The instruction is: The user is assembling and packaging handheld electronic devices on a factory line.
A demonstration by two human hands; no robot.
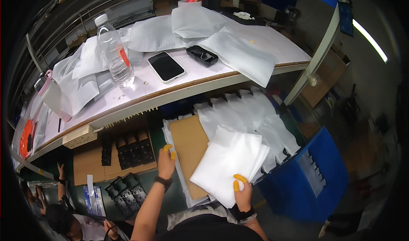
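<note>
My right hand [243, 195], with yellow finger cots on thumb and finger, pinches the lower right edge of a small stack of white foam sleeves [223, 164]. The stack lies tilted over a brown cardboard sheet [187, 145]. Beside that cardboard's left edge is my left hand [166, 164], also in yellow cots; its covered fingertips are slightly apart and nothing shows between them. Rows of white wrapped pieces [238, 113] lie beyond the stack, under the shelf. More white sheets show beneath the cardboard.
On the shelf [208, 82] stand a water bottle [114, 53], a phone [166, 67], a black case [202, 55] and loose foam sleeves [243, 55]. A blue bin [306, 181] is at right. Black parts [134, 153] lie left, near a co-worker [64, 219]. A power strip [80, 137] hangs from the shelf edge.
</note>
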